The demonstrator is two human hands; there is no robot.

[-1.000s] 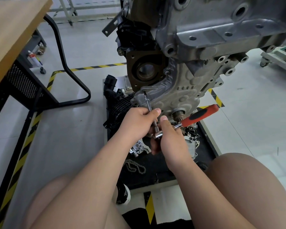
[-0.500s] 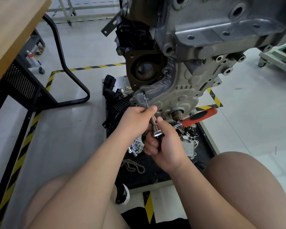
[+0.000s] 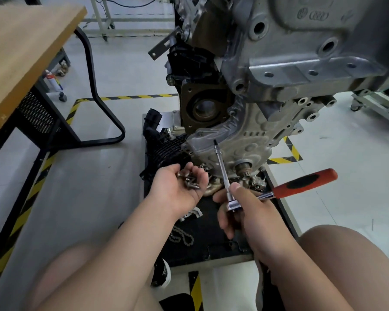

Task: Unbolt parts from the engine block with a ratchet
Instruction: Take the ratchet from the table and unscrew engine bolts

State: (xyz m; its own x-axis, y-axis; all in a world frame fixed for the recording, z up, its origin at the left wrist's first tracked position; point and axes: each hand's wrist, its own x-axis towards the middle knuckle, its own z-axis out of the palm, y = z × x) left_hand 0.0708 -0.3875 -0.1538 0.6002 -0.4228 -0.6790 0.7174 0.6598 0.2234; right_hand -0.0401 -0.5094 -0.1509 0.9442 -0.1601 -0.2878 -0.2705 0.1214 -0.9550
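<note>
Ratchet point(image 3: 301, 185), chrome with red-black handle: right hand point(image 3: 252, 212) grips its head; extension bar point(image 3: 221, 167) points ahead of that hand toward grey cast-aluminium engine block point(image 3: 252, 140). Left hand point(image 3: 177, 189) alongside, palm-up, cups loose steel bolts point(image 3: 190, 184).

Cast into the top of the grey engine block point(image 3: 301, 52) in front of me are two maker's marks side by side: a round emblem point(image 3: 303, 12), its letters too blurred to read, and four linked rings point(image 3: 319, 16). The label of the can point(image 3: 52, 80) under the worktop point(image 3: 20, 52) is too small to read.
</note>
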